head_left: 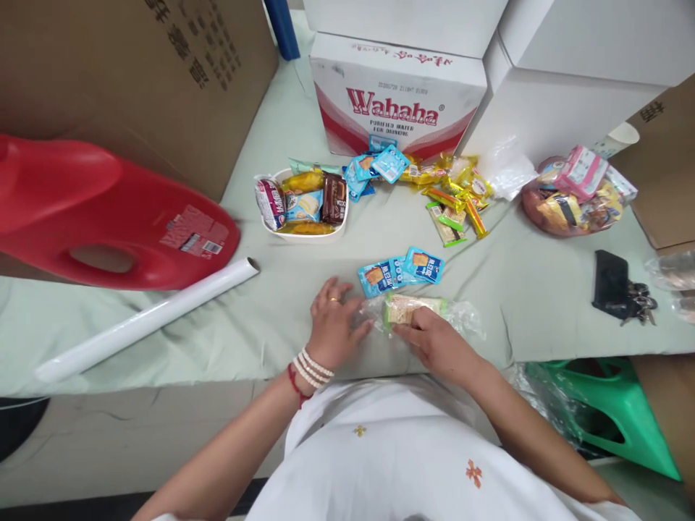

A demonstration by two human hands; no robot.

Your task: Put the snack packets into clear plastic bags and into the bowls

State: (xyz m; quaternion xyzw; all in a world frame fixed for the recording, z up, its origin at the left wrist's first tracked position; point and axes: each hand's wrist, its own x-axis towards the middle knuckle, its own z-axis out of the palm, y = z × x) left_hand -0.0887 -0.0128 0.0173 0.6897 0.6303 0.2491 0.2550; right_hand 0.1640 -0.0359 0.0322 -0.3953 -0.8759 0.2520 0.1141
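In front of me on the cloth lies a clear plastic bag [465, 317], with a green-edged snack packet [400, 310] in or on it; I cannot tell which. My right hand [434, 339] has its fingers curled on the packet's near edge. At the bag's left end is my left hand [335, 324], palm down with fingers apart, the thumb and fingertips at the plastic. Just beyond the bag, several blue snack sachets [426, 265] overlap in a row.
Further back stand a white tub [309, 236] of wrapped snacks, more blue sachets [391, 163] and yellow-wrapped snacks [476, 217]. A red jug [135, 195] and white tube [146, 322] lie left. On the right are a snack-filled bag [575, 206] and keys [641, 302]. A Wahaha carton [399, 94] stands behind.
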